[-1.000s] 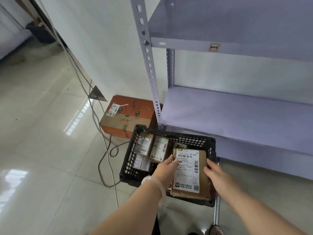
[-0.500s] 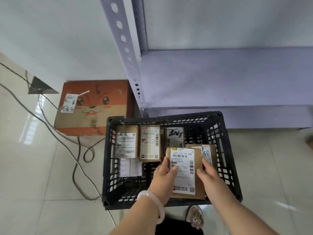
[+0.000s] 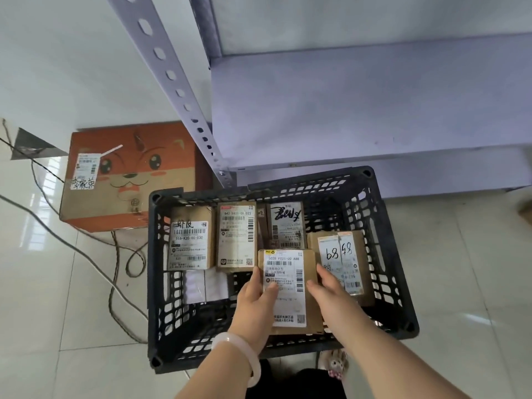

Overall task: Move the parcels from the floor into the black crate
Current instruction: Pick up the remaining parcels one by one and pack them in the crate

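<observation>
The black crate (image 3: 403,283) stands on the tiled floor and holds several brown labelled parcels. Both my hands are inside it, on a brown parcel (image 3: 290,300) with a long white label. My left hand (image 3: 256,300) grips its left edge and my right hand (image 3: 328,292) holds its right edge. That parcel sits low in the crate's front middle. Beside it on the right lies a parcel marked 68 (image 3: 342,260). Along the back stand three more parcels, the leftmost (image 3: 190,243) and the middle one (image 3: 236,234) upright.
An orange fox-print cardboard box (image 3: 129,174) sits on the floor left of the crate. Cables (image 3: 86,254) snake across the tiles at left. A grey metal shelf (image 3: 359,105) and its perforated post (image 3: 178,90) rise right behind the crate.
My view has come closer over the crate. The parcel in my hands has gone lower into the crate, and both hands have stayed on its edges.
</observation>
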{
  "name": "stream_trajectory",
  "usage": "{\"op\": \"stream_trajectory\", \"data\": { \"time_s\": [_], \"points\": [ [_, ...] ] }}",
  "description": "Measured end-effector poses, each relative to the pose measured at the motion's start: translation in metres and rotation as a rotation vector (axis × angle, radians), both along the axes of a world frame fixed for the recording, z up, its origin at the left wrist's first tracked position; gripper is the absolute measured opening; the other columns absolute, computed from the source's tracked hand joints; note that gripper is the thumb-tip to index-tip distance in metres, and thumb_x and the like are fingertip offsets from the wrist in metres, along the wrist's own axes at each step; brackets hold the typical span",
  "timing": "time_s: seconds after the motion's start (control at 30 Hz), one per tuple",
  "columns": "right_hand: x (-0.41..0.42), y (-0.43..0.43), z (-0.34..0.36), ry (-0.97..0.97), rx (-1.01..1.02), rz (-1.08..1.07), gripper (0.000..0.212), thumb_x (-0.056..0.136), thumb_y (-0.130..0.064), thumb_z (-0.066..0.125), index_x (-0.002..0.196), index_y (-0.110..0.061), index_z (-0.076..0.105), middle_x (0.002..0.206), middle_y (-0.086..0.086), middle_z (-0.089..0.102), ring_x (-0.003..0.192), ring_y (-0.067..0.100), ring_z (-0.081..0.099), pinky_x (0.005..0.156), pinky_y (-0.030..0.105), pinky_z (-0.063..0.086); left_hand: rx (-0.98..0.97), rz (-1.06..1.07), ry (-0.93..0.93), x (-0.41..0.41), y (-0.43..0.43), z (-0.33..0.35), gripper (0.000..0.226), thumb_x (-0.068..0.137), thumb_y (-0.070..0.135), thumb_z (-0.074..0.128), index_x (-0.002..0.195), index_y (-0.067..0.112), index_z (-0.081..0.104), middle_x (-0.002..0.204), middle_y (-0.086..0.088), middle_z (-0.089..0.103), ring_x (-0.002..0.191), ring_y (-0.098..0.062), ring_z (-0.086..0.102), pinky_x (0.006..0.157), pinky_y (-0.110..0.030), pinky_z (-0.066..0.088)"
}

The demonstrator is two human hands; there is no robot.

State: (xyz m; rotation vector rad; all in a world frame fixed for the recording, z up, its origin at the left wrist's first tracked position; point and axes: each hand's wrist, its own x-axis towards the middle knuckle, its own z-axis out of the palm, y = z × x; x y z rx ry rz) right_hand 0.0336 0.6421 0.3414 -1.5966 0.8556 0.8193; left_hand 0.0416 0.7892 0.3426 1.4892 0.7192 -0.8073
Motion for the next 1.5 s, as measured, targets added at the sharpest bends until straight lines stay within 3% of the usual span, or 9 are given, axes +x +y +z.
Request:
{"op": "stream_trajectory", "data": {
  "time_s": [0.1, 0.27, 0.53, 0.87, 1.03, 1.13, 1.2, 1.4, 1.5],
  "points": [
    [0.005, -0.002, -0.008, 0.002, -0.002, -0.004, 0.056, 0.095, -0.040, 0.045, 0.146, -0.039, 0.023, 0.147, -0.006, 0.039, 0.114, 0.010, 0.045, 0.071, 0.021, 0.039, 0.019, 0.030, 0.013, 0.004, -0.003, -0.006, 0.057, 0.095, 0.028, 0.050, 0.147, 0.034, 0.026, 0.139, -0.003, 0.043, 0.118, -0.025, 0.054, 0.096, -0.048, 0.051],
    [0.006, 0.000, -0.020, -0.016, -0.039, -0.004, 0.057, 0.095, -0.039, 0.044, 0.147, -0.039, 0.021, 0.143, -0.008, 0.042, 0.077, -0.007, 0.040, 0.056, 0.011, 0.031, 0.025, -0.002, -0.029, -0.002, -0.006, -0.010, 0.058, 0.095, 0.024, 0.049, 0.147, 0.032, 0.025, 0.143, 0.002, 0.039, 0.125, -0.019, 0.049, 0.102, -0.038, 0.046],
    [0.006, 0.000, -0.025, 0.029, -0.048, 0.000, 0.057, 0.096, -0.041, 0.040, 0.148, -0.039, 0.016, 0.152, -0.005, 0.033, 0.112, 0.009, 0.040, 0.067, 0.018, 0.033, -0.043, 0.006, 0.021, -0.001, -0.003, -0.014, 0.054, 0.096, 0.019, 0.048, 0.144, 0.033, 0.027, 0.139, -0.001, 0.046, 0.122, -0.023, 0.053, 0.102, -0.049, 0.046],
    [0.020, -0.022, 0.024, -0.064, -0.132, -0.076, 0.046, 0.095, -0.040, 0.042, 0.141, -0.039, 0.036, 0.151, -0.002, 0.036, 0.137, 0.024, 0.033, 0.109, 0.044, 0.028, -0.013, -0.026, 0.052, 0.015, 0.009, 0.020, 0.054, 0.096, 0.034, 0.046, 0.145, 0.040, 0.024, 0.133, 0.013, 0.048, 0.094, -0.001, 0.052, 0.087, -0.027, 0.044],
    [0.032, -0.026, 0.093, -0.164, -0.157, -0.082, 0.046, 0.094, -0.041, 0.043, 0.140, -0.039, 0.038, 0.147, -0.001, 0.040, 0.133, 0.024, 0.038, 0.106, 0.044, 0.031, 0.078, -0.101, -0.019, 0.037, 0.009, 0.078, 0.052, 0.095, 0.037, 0.045, 0.144, 0.041, 0.028, 0.150, 0.004, 0.036, 0.136, -0.023, 0.036, 0.112, -0.048, 0.031],
    [0.031, -0.025, 0.148, -0.253, -0.168, -0.095, 0.048, 0.094, -0.041, 0.043, 0.141, -0.036, 0.036, 0.146, -0.001, 0.042, 0.131, 0.023, 0.040, 0.104, 0.042, 0.032, 0.078, -0.164, -0.122, 0.051, 0.005, 0.133, 0.052, 0.096, 0.036, 0.043, 0.145, 0.040, 0.026, 0.150, 0.001, 0.037, 0.089, -0.006, 0.055, 0.073, -0.027, 0.053],
    [0.028, -0.024, 0.189, -0.306, -0.201, -0.071, 0.048, 0.094, -0.042, 0.042, 0.141, -0.034, 0.036, 0.145, 0.000, 0.043, 0.128, 0.023, 0.043, 0.103, 0.043, 0.034, 0.078, -0.220, -0.194, 0.058, -0.001, 0.172, 0.052, 0.096, 0.037, 0.044, 0.145, 0.038, 0.027, 0.149, -0.001, 0.038, 0.065, 0.001, 0.043, 0.045, -0.014, 0.046],
    [0.010, -0.037, 0.306, -0.486, -0.283, -0.067, 0.046, 0.097, -0.038, 0.042, 0.141, -0.025, 0.039, 0.144, 0.002, 0.045, 0.115, 0.017, 0.050, 0.089, 0.029, 0.039, 0.040, -0.376, -0.424, 0.060, -0.042, 0.290, 0.050, 0.095, 0.039, 0.046, 0.143, 0.034, 0.033, 0.148, -0.001, 0.040, 0.129, -0.021, 0.044, 0.105, -0.035, 0.038],
    [-0.002, -0.065, 0.355, -0.570, -0.293, -0.196, 0.046, 0.095, -0.034, 0.048, 0.139, -0.023, 0.043, 0.140, 0.001, 0.048, 0.127, 0.019, 0.046, 0.095, 0.025, 0.034, 0.011, -0.447, -0.485, 0.054, -0.071, 0.339, 0.050, 0.094, 0.040, 0.047, 0.143, 0.035, 0.035, 0.147, 0.000, 0.042, 0.134, -0.022, 0.041, 0.112, -0.041, 0.032]
  ]
}}
